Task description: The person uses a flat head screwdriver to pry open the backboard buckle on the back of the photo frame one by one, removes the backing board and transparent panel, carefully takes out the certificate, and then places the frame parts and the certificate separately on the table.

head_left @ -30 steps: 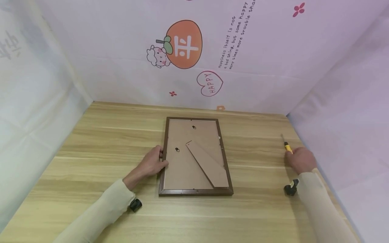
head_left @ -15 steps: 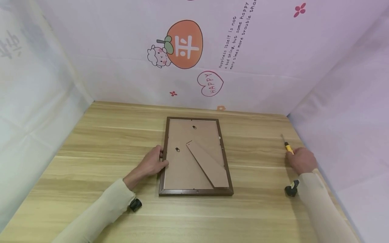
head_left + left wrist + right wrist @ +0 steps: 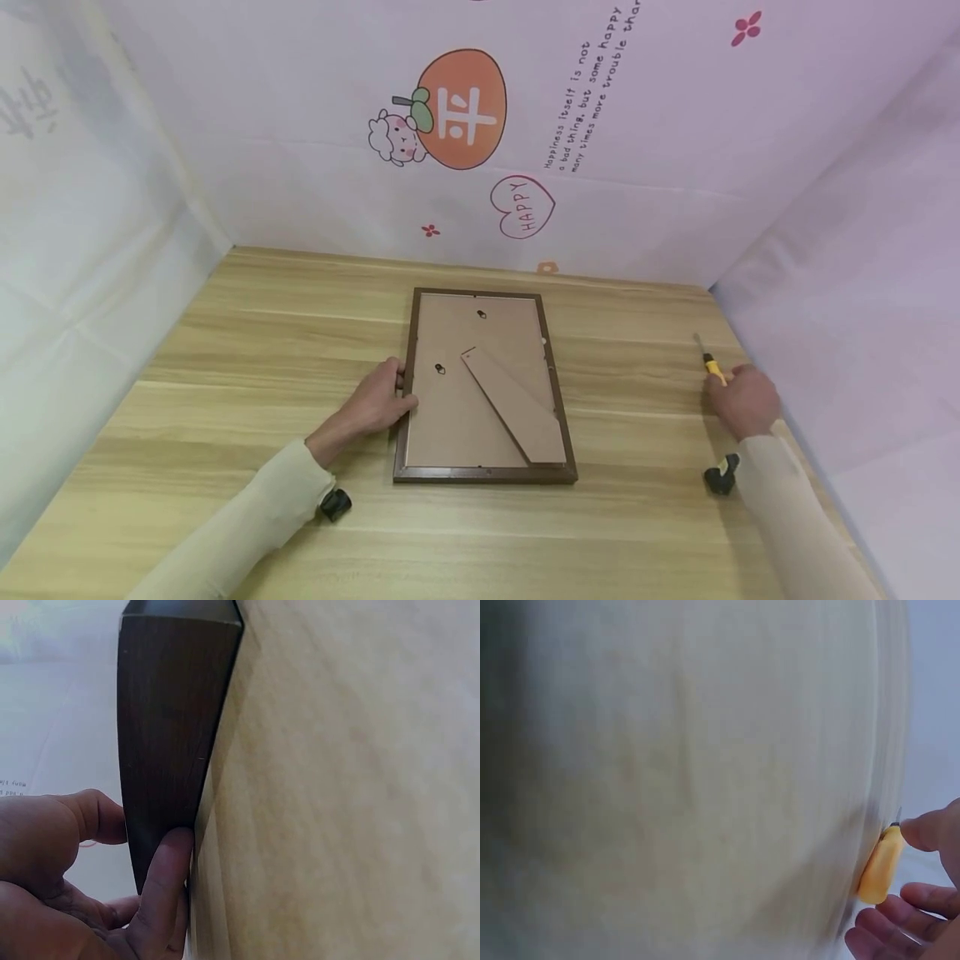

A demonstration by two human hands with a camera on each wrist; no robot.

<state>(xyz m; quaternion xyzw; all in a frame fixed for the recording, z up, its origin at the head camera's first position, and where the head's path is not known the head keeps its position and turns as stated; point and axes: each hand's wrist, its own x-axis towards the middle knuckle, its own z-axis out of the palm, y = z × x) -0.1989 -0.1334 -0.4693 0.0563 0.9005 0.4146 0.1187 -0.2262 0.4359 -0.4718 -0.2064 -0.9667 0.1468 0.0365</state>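
A brown picture frame (image 3: 487, 473) lies face down on the wooden table, its beige backing, folded stand leg and two small hanging hooks facing up. My left hand (image 3: 371, 400) grips the frame's left side, thumb over the top edge. In the left wrist view, fingertips (image 3: 172, 851) press against the dark side wall. Far to the right lies a screwdriver (image 3: 712, 365) with a yellow handle, its metal tip pointing away from me. My right hand (image 3: 744, 402) is at its handle. The right wrist view shows the thumb touching the yellow handle (image 3: 881, 866) and the other fingers loosely spread below.
The light wood table (image 3: 637, 517) runs back to a wall sheet (image 3: 300, 167) printed with cartoons and lettering. White sheets also close off the left and right sides, the right one near my right hand. A small black camera (image 3: 335, 504) sits at my left wrist.
The head view has shifted slightly. My right hand has drawn back a little, showing slightly more of the yellow handle. My left hand and the frame stay put.
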